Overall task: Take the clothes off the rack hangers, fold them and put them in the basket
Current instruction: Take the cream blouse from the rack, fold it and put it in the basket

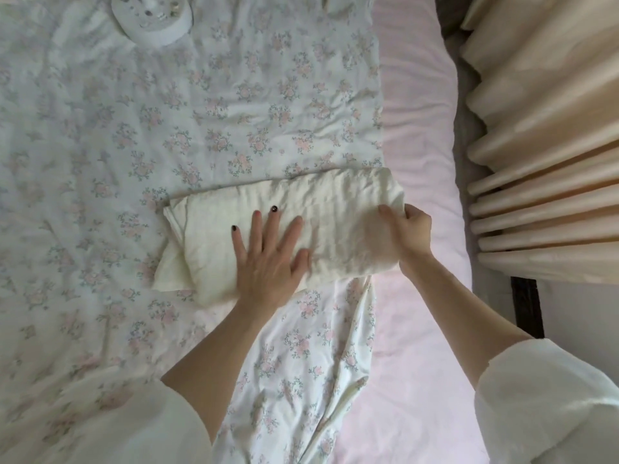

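— 2 hands are on the cloth. Where is it lying?

— The folded cream garment point(284, 229) lies on the bed, on the flowery quilt point(134, 128), with its right end by the pink sheet point(422, 128).

— What do the hands do?

— The left hand point(268, 256) lies flat on top, fingers point(256, 226) spread, pressing it down. The right hand point(410, 234) grips the right end, thumb on top and fingers curled round the edge.

— Is it heavy?

— It looks soft, light and floppy. I think it would sag and come undone if you lift it by 1 corner. Better to slide both hands under the 2 short ends, or fold it 1 more time first.

— Any edges to watch?

— On the left, a loose layer sticks out past the fold. That could slip open.

— Is there room to move?

— Yes, lots of bed all around. A white round thing point(152, 20) sits far off at the top, and the curtain point(542, 162) hangs on the right, well apart. I cannot see any basket, rack or hangers.
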Demonstrator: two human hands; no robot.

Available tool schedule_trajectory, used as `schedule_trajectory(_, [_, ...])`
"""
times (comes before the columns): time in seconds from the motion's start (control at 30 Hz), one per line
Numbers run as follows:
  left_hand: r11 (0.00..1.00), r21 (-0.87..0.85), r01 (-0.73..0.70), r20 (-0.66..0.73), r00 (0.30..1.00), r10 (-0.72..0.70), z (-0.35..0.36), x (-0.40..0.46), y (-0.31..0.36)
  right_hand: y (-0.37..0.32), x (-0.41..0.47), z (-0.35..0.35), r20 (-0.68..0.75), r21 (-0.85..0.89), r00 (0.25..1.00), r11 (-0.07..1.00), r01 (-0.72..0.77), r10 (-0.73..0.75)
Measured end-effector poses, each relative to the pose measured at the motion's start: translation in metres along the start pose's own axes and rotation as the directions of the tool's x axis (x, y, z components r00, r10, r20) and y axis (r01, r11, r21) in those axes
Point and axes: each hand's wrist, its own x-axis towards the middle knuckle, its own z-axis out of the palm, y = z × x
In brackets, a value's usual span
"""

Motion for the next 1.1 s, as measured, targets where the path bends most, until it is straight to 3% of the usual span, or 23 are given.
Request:
schedule_trajectory(0.13, [0.988, -0.153, 0.015, 0.087, 0.996, -0.002, -0.007, 0.010, -0.006, -0.044, -0.038, 0.015, 0.267, 0.255, 0.955, 0.965, 0.058, -0.128])
schedule_trajectory(0.2, [0.900, -0.413, 0.139, 0.200, 0.978, -0.060, -0.022, 0.015, -0.010, -0.063, -0.062, 0.029, 0.441, 0.330, 0.887, 0.944, -0.016, -0.139])
schedule_trajectory(0.23, [0.693, -0.667, 0.274, 0.246, 0.959, -0.142, -0.036, 0.015, -0.015, -0.071, -0.075, 0.038, 0.511, 0.340, 0.848, 0.939, -0.053, -0.137])
schedule_trajectory(0.27, [0.323, -0.867, 0.380, 0.328, 0.922, -0.204, -0.057, 0.011, -0.021, -0.076, -0.087, 0.049, 0.568, 0.337, 0.812, 0.938, -0.081, -0.133])
schedule_trajectory(0.3, [-0.053, -0.912, 0.407, 0.409, 0.894, -0.184, -0.071, 0.008, -0.031, -0.079, -0.097, 0.059, 0.615, 0.322, 0.777, 0.942, -0.095, -0.131])
schedule_trajectory(0.33, [-0.308, -0.875, 0.372, 0.437, 0.882, -0.176, -0.083, 0.003, -0.044, -0.081, -0.107, 0.071, 0.669, 0.290, 0.733, 0.951, -0.107, -0.121])
schedule_trajectory(0.37, [-0.437, -0.831, 0.344, 0.456, 0.872, -0.179, -0.090, -0.002, -0.060, -0.080, -0.116, 0.081, 0.730, 0.241, 0.677, 0.963, -0.118, -0.099])
schedule_trajectory(0.4, [-0.497, -0.806, 0.321, 0.467, 0.862, -0.199, -0.097, -0.008, -0.073, -0.079, -0.124, 0.092, 0.784, 0.193, 0.617, 0.972, -0.134, -0.070])
schedule_trajectory(0.47, [-0.493, -0.807, 0.325, 0.490, 0.834, -0.253, -0.099, -0.019, -0.094, -0.073, -0.135, 0.108, 0.802, 0.157, 0.595, 0.977, -0.141, -0.043])
schedule_trajectory(0.5, [-0.492, -0.801, 0.340, 0.508, 0.821, -0.260, -0.096, -0.021, -0.102, -0.070, -0.139, 0.112, 0.739, 0.169, 0.667, 0.984, -0.055, -0.090])
schedule_trajectory(0.57, [-0.470, -0.796, 0.382, 0.522, 0.826, -0.213, -0.092, -0.020, -0.115, -0.061, -0.139, 0.118, 0.492, 0.070, 0.822, 0.954, 0.292, -0.287])
schedule_trajectory(0.6, [-0.423, -0.797, 0.430, 0.538, 0.824, -0.177, -0.095, -0.020, -0.114, -0.056, -0.138, 0.118, 0.394, -0.045, 0.834, 0.898, 0.438, -0.387])
schedule_trajectory(0.67, [-0.214, -0.856, 0.470, 0.512, 0.827, -0.233, -0.087, -0.013, -0.109, -0.044, -0.133, 0.118, 0.393, -0.197, 0.770, 0.772, 0.605, -0.503])
schedule_trajectory(0.73, [0.144, -0.879, 0.455, 0.349, 0.819, -0.455, -0.076, -0.006, -0.099, -0.032, -0.131, 0.122, 0.516, -0.232, 0.691, 0.694, 0.682, -0.507])
schedule_trajectory(0.77, [0.252, -0.856, 0.451, 0.263, 0.800, -0.539, -0.073, -0.006, -0.097, -0.024, -0.132, 0.126, 0.557, -0.251, 0.663, 0.660, 0.708, -0.500])
schedule_trajectory(0.87, [0.334, -0.831, 0.445, 0.141, 0.749, -0.647, -0.065, 0.000, -0.106, -0.005, -0.132, 0.136, 0.539, -0.433, 0.580, 0.390, 0.813, -0.611])
schedule_trajectory(0.97, [0.420, -0.764, 0.490, 0.123, 0.749, -0.651, -0.042, 0.014, -0.131, 0.004, -0.133, 0.140, 0.636, -0.607, 0.627, 0.209, 0.766, -0.450])
schedule_trajectory(1.03, [0.487, -0.688, 0.538, 0.139, 0.756, -0.639, -0.028, 0.022, -0.137, 0.013, -0.126, 0.145, 0.683, -0.675, 0.681, 0.129, 0.727, -0.263])
schedule_trajectory(1.1, [0.538, -0.649, 0.538, 0.110, 0.766, -0.634, -0.025, 0.025, -0.133, 0.019, -0.118, 0.151, 0.691, -0.710, 0.700, 0.008, 0.704, -0.181])
